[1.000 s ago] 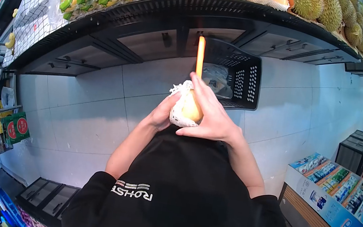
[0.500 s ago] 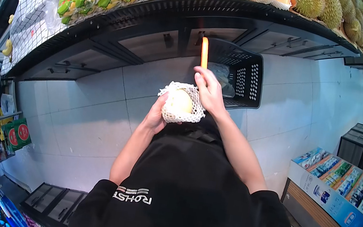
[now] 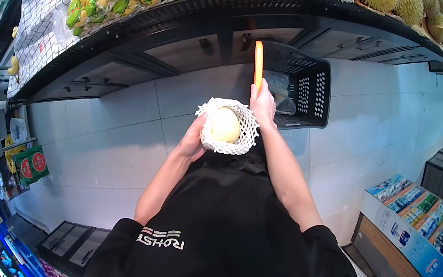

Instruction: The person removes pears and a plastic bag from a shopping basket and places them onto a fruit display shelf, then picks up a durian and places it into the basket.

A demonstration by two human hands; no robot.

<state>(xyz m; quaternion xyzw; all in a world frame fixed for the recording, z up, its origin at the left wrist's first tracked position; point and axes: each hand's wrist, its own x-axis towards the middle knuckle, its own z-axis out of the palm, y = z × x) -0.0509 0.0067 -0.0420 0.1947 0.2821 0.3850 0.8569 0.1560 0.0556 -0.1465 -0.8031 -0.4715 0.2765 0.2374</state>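
Fruit (image 3: 225, 125) of pale yellow colour sat in a white foam net (image 3: 246, 134), which the left hand (image 3: 192, 141) held half curled. The right hand (image 3: 263, 105) overlapped the orange bar (image 3: 259, 63) near the black basket (image 3: 321, 93); whether it gripped, I cannot tell.

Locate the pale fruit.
In the head view, the pale fruit sits in the white foam net in the left hand, just left of the right hand.

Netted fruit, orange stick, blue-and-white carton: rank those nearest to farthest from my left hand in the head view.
From your left hand:
1. Netted fruit, held in it.
2. Orange stick, ahead, in your right hand.
3. Blue-and-white carton, far off to the right.
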